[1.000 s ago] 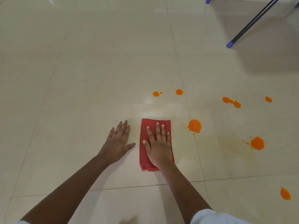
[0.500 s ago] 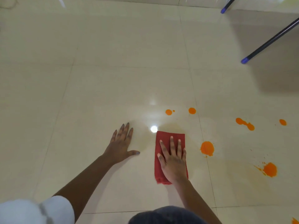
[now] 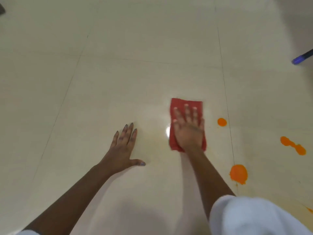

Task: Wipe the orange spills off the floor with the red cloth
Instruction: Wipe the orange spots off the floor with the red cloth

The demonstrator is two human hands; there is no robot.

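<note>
Right hand (image 3: 188, 131) flat, fingers straight, pressing the folded red cloth (image 3: 179, 106) to the floor (image 3: 118, 82). Left hand (image 3: 122, 150) splayed flat beside it, holding nothing. Orange spills (image 3: 238, 173) right of the cloth.

R hand (image 3: 188, 131) flat on red cloth (image 3: 182, 103), L hand (image 3: 122, 150) on floor (image 3: 118, 73), orange spills (image 3: 238, 173) nearby

Bright light; glare on the floor (image 3: 118, 82); right hand (image 3: 188, 129) seemingly motion-blurred.

A folded red cloth (image 3: 180, 103) lies flat on the cream floor (image 3: 118, 82); orange spills (image 3: 238, 173) dot the tiles to its right
</note>
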